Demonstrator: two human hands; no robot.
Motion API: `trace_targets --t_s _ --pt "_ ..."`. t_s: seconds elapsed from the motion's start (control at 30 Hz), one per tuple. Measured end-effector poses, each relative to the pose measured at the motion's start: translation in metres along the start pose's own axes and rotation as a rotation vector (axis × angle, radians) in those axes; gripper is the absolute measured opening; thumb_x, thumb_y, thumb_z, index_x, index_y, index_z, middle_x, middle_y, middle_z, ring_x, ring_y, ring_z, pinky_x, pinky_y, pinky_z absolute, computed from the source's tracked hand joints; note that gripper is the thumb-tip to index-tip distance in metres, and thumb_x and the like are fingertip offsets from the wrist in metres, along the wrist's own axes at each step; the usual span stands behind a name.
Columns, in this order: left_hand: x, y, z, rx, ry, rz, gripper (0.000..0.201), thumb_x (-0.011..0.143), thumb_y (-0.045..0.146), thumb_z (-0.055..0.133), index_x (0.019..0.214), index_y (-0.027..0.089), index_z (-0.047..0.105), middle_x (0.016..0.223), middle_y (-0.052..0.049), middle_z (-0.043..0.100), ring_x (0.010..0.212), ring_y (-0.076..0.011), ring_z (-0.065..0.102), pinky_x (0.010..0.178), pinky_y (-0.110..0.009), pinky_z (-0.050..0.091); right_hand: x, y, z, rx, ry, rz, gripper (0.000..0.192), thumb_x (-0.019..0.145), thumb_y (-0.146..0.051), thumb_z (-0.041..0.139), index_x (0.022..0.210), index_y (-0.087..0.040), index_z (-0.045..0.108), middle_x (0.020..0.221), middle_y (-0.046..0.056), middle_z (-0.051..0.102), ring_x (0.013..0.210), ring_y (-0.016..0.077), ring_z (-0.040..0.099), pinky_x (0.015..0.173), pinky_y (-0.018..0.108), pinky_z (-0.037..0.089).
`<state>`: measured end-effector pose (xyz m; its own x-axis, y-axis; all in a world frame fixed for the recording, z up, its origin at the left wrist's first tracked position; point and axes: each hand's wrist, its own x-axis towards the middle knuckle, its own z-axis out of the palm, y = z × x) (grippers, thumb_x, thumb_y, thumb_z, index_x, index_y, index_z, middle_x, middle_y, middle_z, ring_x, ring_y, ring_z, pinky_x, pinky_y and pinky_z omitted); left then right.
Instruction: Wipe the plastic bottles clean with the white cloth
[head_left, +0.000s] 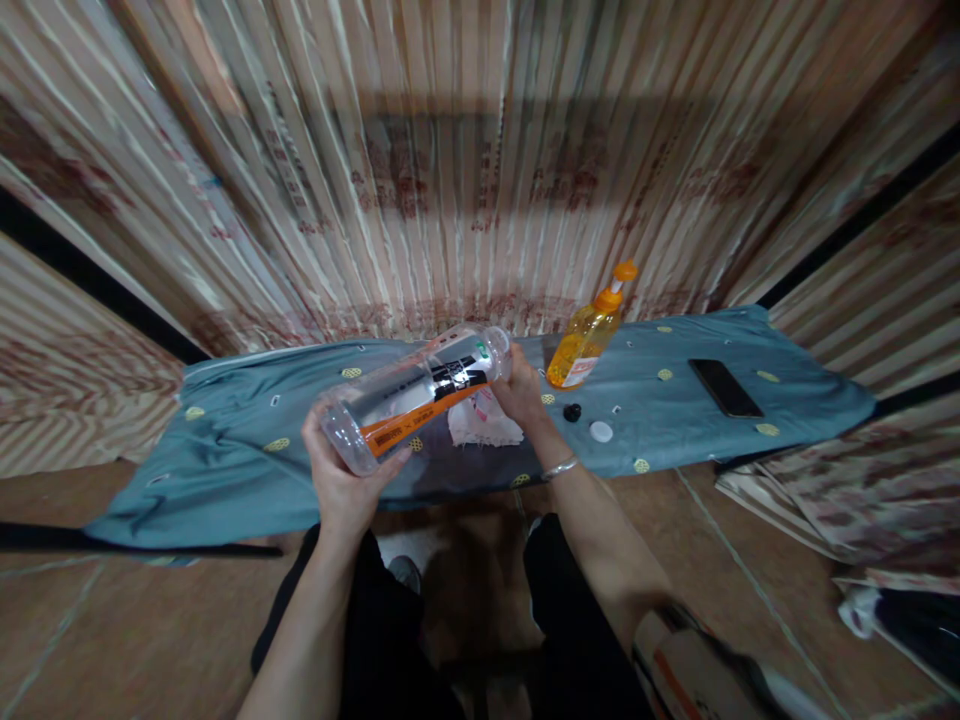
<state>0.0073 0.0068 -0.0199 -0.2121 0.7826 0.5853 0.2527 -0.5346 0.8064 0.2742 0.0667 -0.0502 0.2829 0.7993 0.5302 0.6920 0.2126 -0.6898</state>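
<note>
A large clear plastic bottle (pixel 420 385) with an orange, black and silver label is held tilted over the table, its neck toward the upper right. Its base rests in my left hand (pixel 349 485), whose fingers wrap round it. At the neck end, my right hand (pixel 519 385) grips the bottle; its fingertips are partly hidden. No cap shows on the neck. Below the bottle lies a white cloth (pixel 486 420) with pinkish marks. To the right of my right hand are a small black cap (pixel 572 412) and a white round cap (pixel 601 431).
An orange pump bottle (pixel 583 345) with yellow-orange liquid stands toward the back right. A dark phone (pixel 725 388) lies farther right on the blue-green patterned tablecloth (pixel 247 425). Striped curtains (pixel 450 180) hang behind the table and at both sides.
</note>
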Motion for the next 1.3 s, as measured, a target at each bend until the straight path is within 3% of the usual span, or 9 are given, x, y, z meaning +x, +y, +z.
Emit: trace_targets --t_s 0.27,0.5,0.63,0.97,1.3 --pt "0.0010 -0.0013 0.0000 0.016 -0.004 -0.016 0.106 0.049 0.062 0.100 0.134 0.022 0.051 0.134 -0.013 0.063 0.130 -0.0340 0.064 0.118 -0.052 0.050 0.0001 0.0020 0.0025 -0.005 0.023 -0.006 0.038 0.098 -0.045 0.055 0.124 -0.018 0.058 0.110 0.017 0.080 0.103 0.0353 0.078 0.090 0.046 0.063" --pt "-0.0011 0.0019 0.0000 -0.020 -0.043 -0.019 0.093 0.063 0.056 0.097 0.137 0.025 0.050 0.138 -0.012 0.061 0.137 -0.0359 0.061 0.124 -0.055 0.046 -0.0001 0.0015 0.0011 0.001 0.007 0.012 0.044 0.097 -0.047 0.058 0.128 -0.017 0.058 0.113 0.019 0.080 0.106 0.0365 0.078 0.091 0.047 0.063" --pt "0.0005 -0.0014 0.0005 -0.006 -0.021 0.015 0.103 0.052 0.063 0.099 0.133 0.023 0.050 0.133 -0.012 0.062 0.132 -0.0362 0.063 0.121 -0.057 0.047 0.0001 0.0011 -0.0002 -0.004 -0.005 0.009 0.044 0.096 -0.046 0.060 0.128 -0.016 0.058 0.115 0.019 0.080 0.107 0.0369 0.078 0.091 0.047 0.063" --pt "-0.0005 -0.0061 -0.0010 0.000 -0.032 -0.012 0.108 0.052 0.062 0.099 0.138 0.023 0.048 0.140 -0.014 0.059 0.137 -0.0344 0.059 0.124 -0.053 0.043 0.0012 -0.0014 -0.0030 -0.048 -0.046 0.024 0.047 0.096 -0.045 0.062 0.130 -0.014 0.056 0.116 0.021 0.079 0.109 0.0369 0.078 0.092 0.047 0.064" --pt "0.0006 -0.0051 0.0012 -0.018 -0.003 0.008 0.106 0.050 0.060 0.101 0.136 0.023 0.050 0.136 -0.013 0.062 0.131 -0.0331 0.063 0.118 -0.051 0.049 0.0006 -0.0025 -0.0016 -0.021 -0.021 0.031 0.043 0.095 -0.042 0.060 0.129 -0.015 0.058 0.116 0.018 0.080 0.109 0.0351 0.078 0.093 0.045 0.063"
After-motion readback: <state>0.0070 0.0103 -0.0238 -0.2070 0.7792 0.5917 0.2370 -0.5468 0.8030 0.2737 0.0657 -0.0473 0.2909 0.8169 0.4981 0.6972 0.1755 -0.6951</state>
